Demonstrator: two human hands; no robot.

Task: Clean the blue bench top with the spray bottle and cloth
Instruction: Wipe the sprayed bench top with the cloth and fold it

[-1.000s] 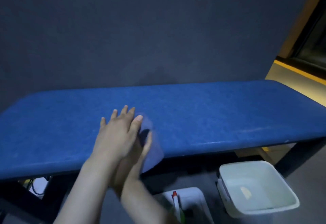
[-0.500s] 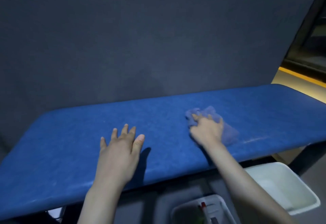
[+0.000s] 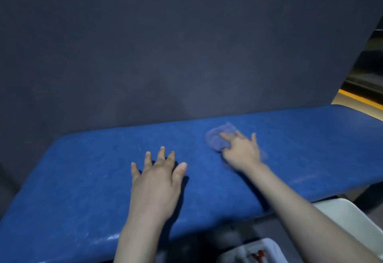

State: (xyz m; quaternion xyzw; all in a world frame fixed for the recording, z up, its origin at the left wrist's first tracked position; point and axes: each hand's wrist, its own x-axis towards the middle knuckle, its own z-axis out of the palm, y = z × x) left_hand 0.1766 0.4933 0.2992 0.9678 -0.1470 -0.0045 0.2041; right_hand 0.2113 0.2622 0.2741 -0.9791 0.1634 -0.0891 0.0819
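The blue bench top (image 3: 87, 182) runs across the view from lower left to right. My right hand (image 3: 241, 151) presses a crumpled pale blue cloth (image 3: 217, 138) onto the bench near its far edge, right of centre, fingers spread over the cloth. My left hand (image 3: 156, 179) lies flat on the bench near the middle, fingers apart, holding nothing. The red top of the spray bottle (image 3: 258, 255) shows at the bottom edge, inside a white tub; the rest of the bottle is out of frame.
A dark grey wall (image 3: 165, 45) rises directly behind the bench. Below the bench's front edge stand a white tub (image 3: 267, 246) with the bottle and a larger white basin (image 3: 348, 219) at the right. A yellow-edged step (image 3: 360, 99) lies far right.
My right hand came out from under my left hand with the cloth, swept right over the bench, and now sits a little farther toward the back edge. My left hand stays flat.
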